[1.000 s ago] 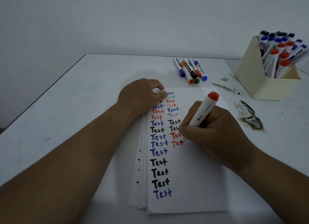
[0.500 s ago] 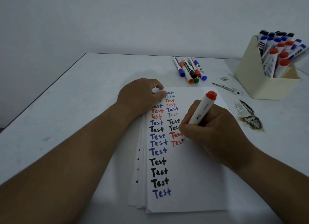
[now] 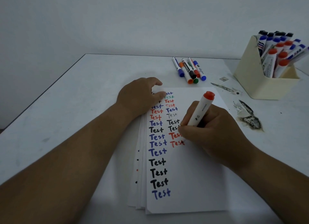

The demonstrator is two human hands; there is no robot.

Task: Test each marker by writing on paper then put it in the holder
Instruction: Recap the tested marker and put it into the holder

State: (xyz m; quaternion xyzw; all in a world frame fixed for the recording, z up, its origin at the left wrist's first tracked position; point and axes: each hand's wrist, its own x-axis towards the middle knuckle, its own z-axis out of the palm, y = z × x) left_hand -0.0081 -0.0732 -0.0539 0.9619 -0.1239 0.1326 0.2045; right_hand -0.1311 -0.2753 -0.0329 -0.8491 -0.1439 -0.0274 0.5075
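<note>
Writing in progress: red-capped marker is clenched in the right hand, tip on the paper stack at a red "Test". Stack is pinned by the left hand, fingers curled, nothing grasped. Holder far right on the surface.

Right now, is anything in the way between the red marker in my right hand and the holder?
Nothing visible blocks it. The red marker sits in the right hand; the holder stands ahead to the right across bare table. It is already crowded with markers.
</note>
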